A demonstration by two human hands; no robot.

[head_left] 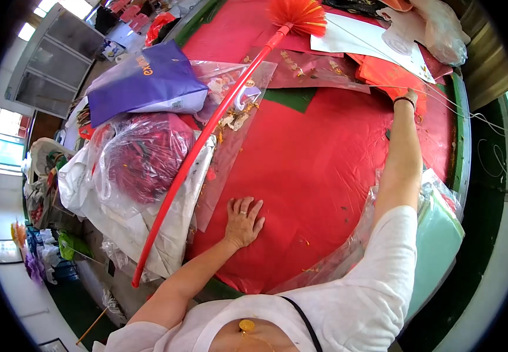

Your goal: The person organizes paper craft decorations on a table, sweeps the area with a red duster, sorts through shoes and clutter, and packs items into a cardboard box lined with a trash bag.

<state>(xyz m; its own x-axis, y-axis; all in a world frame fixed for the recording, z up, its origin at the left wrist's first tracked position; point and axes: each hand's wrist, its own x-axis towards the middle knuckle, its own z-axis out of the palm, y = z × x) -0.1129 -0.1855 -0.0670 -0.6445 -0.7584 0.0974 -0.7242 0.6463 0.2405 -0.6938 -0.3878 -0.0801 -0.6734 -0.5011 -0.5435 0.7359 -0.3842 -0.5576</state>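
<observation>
Much room clutter (142, 155) borders the red sheeting (309, 158); left fingers (245, 206) spread, right fingers (412, 94) unclear.

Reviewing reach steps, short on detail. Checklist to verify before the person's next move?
1. Left hand steady: ok, palm down on the red table covering.
2. Right hand at the orange-red papers: ok.
3. Right-hand grip: cannot tell, fingertips unclear.
4. Thin white cords away from right hand: not ok, they run close by.
5. Red-handled bristle duster clear of both hands: ok.
</observation>
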